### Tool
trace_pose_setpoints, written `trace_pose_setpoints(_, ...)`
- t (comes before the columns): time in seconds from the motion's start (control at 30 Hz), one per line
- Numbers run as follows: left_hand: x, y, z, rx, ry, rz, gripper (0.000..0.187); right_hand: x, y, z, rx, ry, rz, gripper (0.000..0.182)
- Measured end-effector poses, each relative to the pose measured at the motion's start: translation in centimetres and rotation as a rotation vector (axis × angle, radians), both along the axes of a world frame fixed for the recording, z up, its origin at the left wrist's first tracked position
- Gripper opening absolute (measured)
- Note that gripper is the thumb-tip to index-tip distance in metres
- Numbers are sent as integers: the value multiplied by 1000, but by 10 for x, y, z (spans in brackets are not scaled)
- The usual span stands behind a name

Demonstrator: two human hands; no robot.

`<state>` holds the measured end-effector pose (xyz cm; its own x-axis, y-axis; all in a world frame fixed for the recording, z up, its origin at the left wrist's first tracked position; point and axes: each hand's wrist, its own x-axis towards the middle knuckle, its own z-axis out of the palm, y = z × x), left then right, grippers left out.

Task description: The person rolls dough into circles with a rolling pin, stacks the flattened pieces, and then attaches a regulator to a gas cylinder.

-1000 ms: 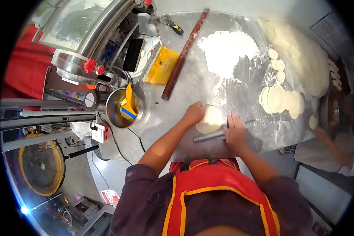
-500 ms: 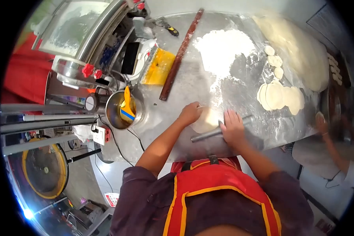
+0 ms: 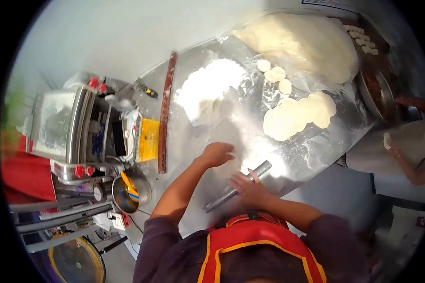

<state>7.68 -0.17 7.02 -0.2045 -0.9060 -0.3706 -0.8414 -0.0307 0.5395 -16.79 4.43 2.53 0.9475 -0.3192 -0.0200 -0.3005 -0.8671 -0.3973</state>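
Far left there's the machine (image 3: 75,137) crowding the table's (image 3: 212,198) left edge, then the long stick (image 3: 164,113) lying beside it. Left hand (image 3: 217,153) sits fingers-curled on the dough (image 3: 231,158), which is mostly washed out by glare. Right hand (image 3: 250,188) lies flat on the metal pin (image 3: 238,186), near the front edge. Flour (image 3: 208,87) behind, open steel between, discs (image 3: 295,115) stacked further right.
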Motion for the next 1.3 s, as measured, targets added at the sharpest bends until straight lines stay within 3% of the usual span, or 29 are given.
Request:
trace_pose_setpoints(0.1,-41,-85,-28,-200,187,-202,27,-2,-7,-6,-34,-102,31,59)
trace_pose_setpoints(0.13,-54,-123,-57,-160,318,-217,26,1,-8,-9,-38,-146,28,58)
trace_pose_setpoints(0.17,-64,-153,-29,-192,549,-183,26,2,-10,-14,-101,-174,35,58)
trace_pose_setpoints(0.2,-75,-176,-25,-379,656,-41,24,1,-9,-23,-122,-188,58,57)
trace_pose_setpoints(0.23,-76,-211,-61,-496,590,56,30,-1,-8,-34,-144,-201,84,56)
trace_pose_setpoints(0.33,-92,-259,-54,-718,118,517,43,-3,-18,-20,-60,-258,125,53)
trace_pose_setpoints(0.37,-97,-274,-45,-535,139,576,57,-4,-22,-13,-9,-279,133,52)
trace_pose_setpoints(0.47,-110,-302,-49,-590,66,565,58,-7,-19,-25,-66,-345,152,51)
trace_pose_setpoints(0.63,-114,-320,-71,-666,-2,627,51,-10,-26,-15,70,-321,157,47)
trace_pose_setpoints(0.7,-98,-312,-73,-664,85,634,41,-9,-34,10,84,-262,153,44)
trace_pose_setpoints(0.83,-58,-242,-23,-414,288,703,35,-4,-18,-17,-94,-330,77,42)
trace_pose_setpoints(1.0,11,-100,3,-633,11,506,33,-6,-17,-16,-66,-308,91,47)
trace_pose_setpoints(1.03,21,-78,-5,-688,-72,452,34,-6,-17,-13,-65,-299,101,48)
trace_pose_setpoints(1.13,43,-28,-63,-645,-5,467,41,-3,-12,-19,6,-221,76,50)
trace_pose_setpoints(1.17,37,-11,-68,-720,-435,146,43,-3,-11,-19,5,-197,84,50)
trace_pose_setpoints(1.3,-13,48,-37,-670,-72,287,40,-1,-14,-10,-34,-112,94,51)
